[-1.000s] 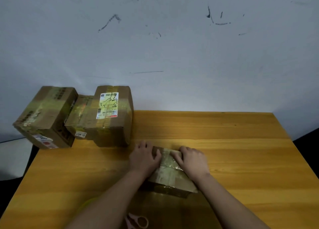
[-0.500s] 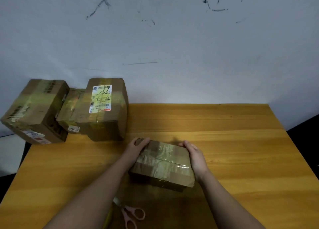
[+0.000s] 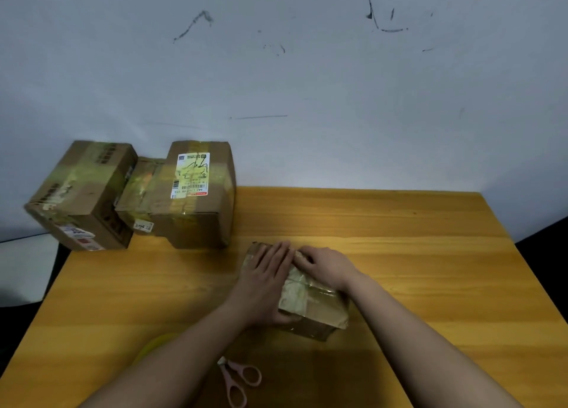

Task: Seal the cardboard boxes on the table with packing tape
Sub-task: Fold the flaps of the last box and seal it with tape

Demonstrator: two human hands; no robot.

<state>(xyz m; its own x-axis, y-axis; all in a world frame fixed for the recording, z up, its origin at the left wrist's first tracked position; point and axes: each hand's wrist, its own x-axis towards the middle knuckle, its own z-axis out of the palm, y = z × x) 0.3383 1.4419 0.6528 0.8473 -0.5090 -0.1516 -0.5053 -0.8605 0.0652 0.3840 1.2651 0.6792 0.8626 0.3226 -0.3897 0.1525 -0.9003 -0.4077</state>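
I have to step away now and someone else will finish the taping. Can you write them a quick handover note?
Left hand: flat, fingers straight, pressing the top of the small box.
Right hand: also on the box top, fingers pressing along the far edge.
The small box sits mid-table, already wrapped in tape.
Three taped boxes stand at the far left corner.
Pink scissors lie near the front edge; a yellow thing, possibly the tape roll, shows under the left forearm.
Left: finish smoothing the tape, then set this box with the others.

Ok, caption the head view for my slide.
Both hands, left hand and right hand, press flat on a taped cardboard box on a wooden table, pink scissors nearby.
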